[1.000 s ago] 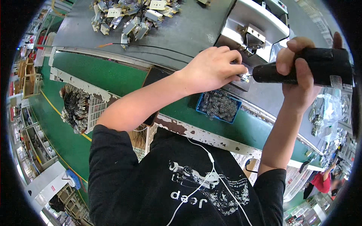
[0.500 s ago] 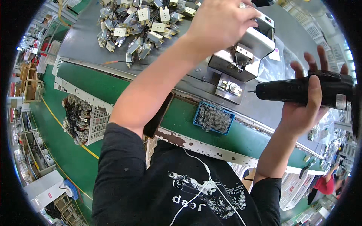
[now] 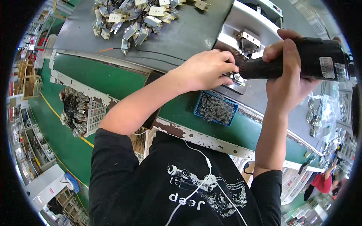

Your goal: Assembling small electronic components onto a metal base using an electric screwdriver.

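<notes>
My right hand is wrapped round a black electric screwdriver, which lies nearly level and points left. Its tip meets the fingertips of my left hand. Those fingers are bent together in a pinch, and what they hold is too small or hidden to make out. Just under the fingertips, a small silvery metal part sits on a metal fixture block, partly covered by my hand. A thin black cable with an orange end trails left from beneath my left hand.
Behind the fixture stands a white and steel box-shaped machine. A blue basket of springs hangs at the bench's near edge. Small white-capped metal assemblies are heaped far left. Clear plastic bags lie at the right.
My left hand has come down from the machine toward me, to the part on the fixture. My right hand has brought the screwdriver left and up to the left fingertips.
</notes>
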`<action>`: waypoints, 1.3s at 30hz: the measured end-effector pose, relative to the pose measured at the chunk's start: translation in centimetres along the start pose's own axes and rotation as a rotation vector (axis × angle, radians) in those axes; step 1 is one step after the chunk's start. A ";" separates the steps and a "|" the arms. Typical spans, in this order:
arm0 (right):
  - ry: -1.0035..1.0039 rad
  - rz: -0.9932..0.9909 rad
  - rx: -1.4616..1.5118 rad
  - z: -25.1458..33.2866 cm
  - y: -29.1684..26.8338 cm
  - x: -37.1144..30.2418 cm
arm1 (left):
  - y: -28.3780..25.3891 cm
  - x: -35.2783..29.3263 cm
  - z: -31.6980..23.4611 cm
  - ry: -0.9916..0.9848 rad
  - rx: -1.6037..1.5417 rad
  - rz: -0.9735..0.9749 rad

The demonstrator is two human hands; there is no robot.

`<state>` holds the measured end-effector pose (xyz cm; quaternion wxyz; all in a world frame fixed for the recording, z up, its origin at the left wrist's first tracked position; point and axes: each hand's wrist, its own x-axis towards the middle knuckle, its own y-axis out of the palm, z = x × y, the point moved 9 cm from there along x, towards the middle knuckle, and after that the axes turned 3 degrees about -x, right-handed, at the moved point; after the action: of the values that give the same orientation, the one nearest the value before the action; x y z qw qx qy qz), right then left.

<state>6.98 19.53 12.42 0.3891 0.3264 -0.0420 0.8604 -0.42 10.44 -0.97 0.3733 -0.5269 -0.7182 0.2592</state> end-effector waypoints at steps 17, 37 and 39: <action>0.101 0.403 0.113 -2.5 2.5 0.2 | 0.4 0.6 0.4 -0.129 -0.071 0.136; -0.029 0.092 -0.002 1.1 -1.9 3.2 | -3.4 0.4 -1.1 -0.069 -0.028 -0.075; -0.189 -0.082 -0.277 2.9 -1.7 3.0 | -4.5 -0.2 -0.5 -0.050 -0.038 -0.116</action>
<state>8.24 21.75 16.16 0.4596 0.3506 -0.1830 0.7952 -2.49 8.84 2.73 0.3598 -0.4848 -0.7613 0.2366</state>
